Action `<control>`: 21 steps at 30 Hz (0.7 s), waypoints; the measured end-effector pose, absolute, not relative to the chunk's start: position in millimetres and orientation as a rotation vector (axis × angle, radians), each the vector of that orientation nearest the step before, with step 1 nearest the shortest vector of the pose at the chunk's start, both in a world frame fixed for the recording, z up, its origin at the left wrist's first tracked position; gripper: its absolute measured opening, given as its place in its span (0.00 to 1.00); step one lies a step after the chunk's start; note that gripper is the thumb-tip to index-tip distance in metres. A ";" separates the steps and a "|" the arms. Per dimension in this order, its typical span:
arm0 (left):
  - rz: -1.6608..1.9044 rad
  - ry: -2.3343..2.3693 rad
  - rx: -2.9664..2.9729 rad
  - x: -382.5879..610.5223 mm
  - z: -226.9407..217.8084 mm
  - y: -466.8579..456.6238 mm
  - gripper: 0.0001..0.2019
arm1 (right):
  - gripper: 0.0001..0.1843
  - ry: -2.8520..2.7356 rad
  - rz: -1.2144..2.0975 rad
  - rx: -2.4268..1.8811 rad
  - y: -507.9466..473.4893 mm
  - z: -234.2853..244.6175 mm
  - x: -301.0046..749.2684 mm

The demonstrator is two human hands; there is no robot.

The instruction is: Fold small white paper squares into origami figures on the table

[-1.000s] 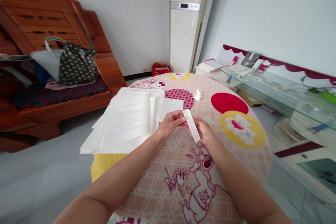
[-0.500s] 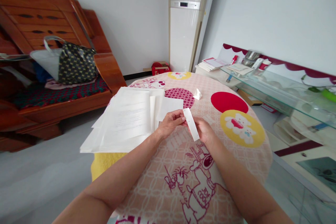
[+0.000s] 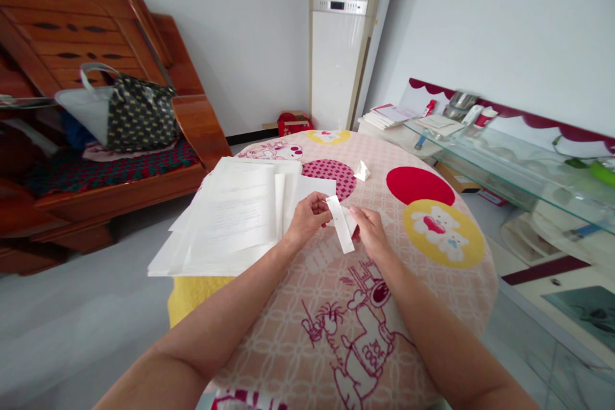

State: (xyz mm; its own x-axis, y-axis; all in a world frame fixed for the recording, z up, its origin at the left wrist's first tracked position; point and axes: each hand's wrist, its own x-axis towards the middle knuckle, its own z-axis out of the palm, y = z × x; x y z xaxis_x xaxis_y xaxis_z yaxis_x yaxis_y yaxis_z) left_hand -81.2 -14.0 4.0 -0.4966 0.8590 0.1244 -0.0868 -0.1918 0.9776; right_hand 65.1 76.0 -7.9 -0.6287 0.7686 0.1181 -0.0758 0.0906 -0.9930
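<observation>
Over the middle of the cloth-covered table, my left hand (image 3: pixel 307 221) pinches the upper end of a narrow folded strip of white paper (image 3: pixel 340 224). My right hand (image 3: pixel 373 230) is closed on the paper's other part, a flap that sticks out to the right behind the strip, thumb on top. Beyond my left hand lies a small white sheet (image 3: pixel 314 186), partly hidden by it. To the left is a stack of white papers (image 3: pixel 240 211) with faint lines of writing. A crumpled white paper scrap (image 3: pixel 362 171) rests farther back.
The round table wears a pink patterned tablecloth (image 3: pixel 288 333). At right stands a glass-topped cabinet (image 3: pixel 519 166) with a pile of booklets (image 3: pixel 384 116). A wooden bench (image 3: pixel 96 192) at left carries a dark patterned bag (image 3: pixel 139 112). A tall white air conditioner (image 3: pixel 339 64) stands behind.
The strip has shifted slightly left, and a flap of paper now shows on its right side. My right hand has turned, its thumb now on top of that flap.
</observation>
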 end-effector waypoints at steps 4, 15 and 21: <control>1.800 1.417 0.907 -83.6 5.4 -15.1 0.16 | 0.26 -1.915 1.272 -0.639 71.6 -2.4 68.2; 1.681 1.327 1.082 -86.6 16.1 -21.0 0.13 | 0.20 -2.119 0.532 -0.483 65.7 4.3 72.0; 1.634 1.186 1.131 -89.6 17.5 -24.5 0.18 | 0.19 -1.972 1.013 -0.532 70.4 15.7 78.4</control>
